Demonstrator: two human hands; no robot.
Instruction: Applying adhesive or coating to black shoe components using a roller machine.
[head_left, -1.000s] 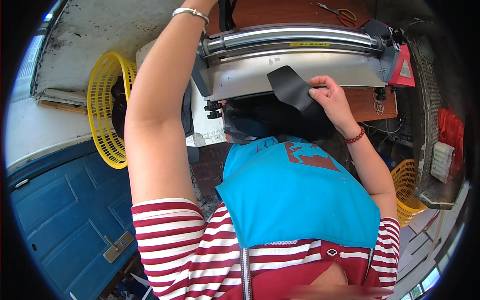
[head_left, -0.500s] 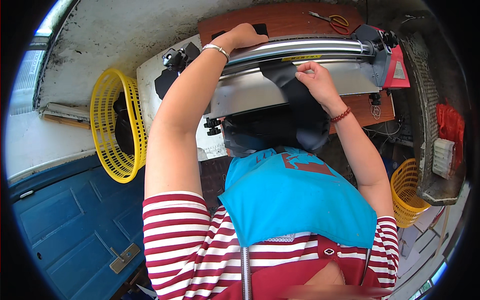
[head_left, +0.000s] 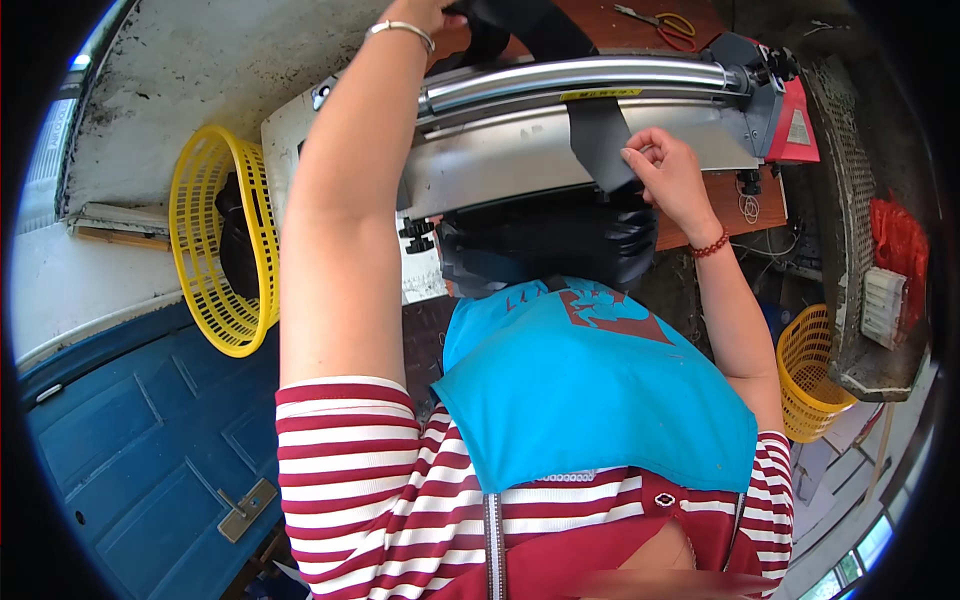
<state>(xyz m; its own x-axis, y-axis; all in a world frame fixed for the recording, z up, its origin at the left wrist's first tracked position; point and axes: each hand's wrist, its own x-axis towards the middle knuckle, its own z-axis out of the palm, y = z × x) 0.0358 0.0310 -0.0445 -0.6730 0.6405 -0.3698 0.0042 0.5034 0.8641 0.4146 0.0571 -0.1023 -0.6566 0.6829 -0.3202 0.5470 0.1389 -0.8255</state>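
Black strip [head_left: 600,140] is partly fed under roller bar [head_left: 580,75]; right hand [head_left: 670,180] pinches its near end, left hand [head_left: 425,12] grips far end, rest unfed.

glossy metal roller [head_left: 580,75], matt black rubbery strip [head_left: 600,140], yellow plastic basket [head_left: 215,240]

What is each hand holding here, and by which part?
Right hand pinches the black strip at its lower edge, over the machine's roller. Left hand reaches dark material at the top; its grip is cut off.
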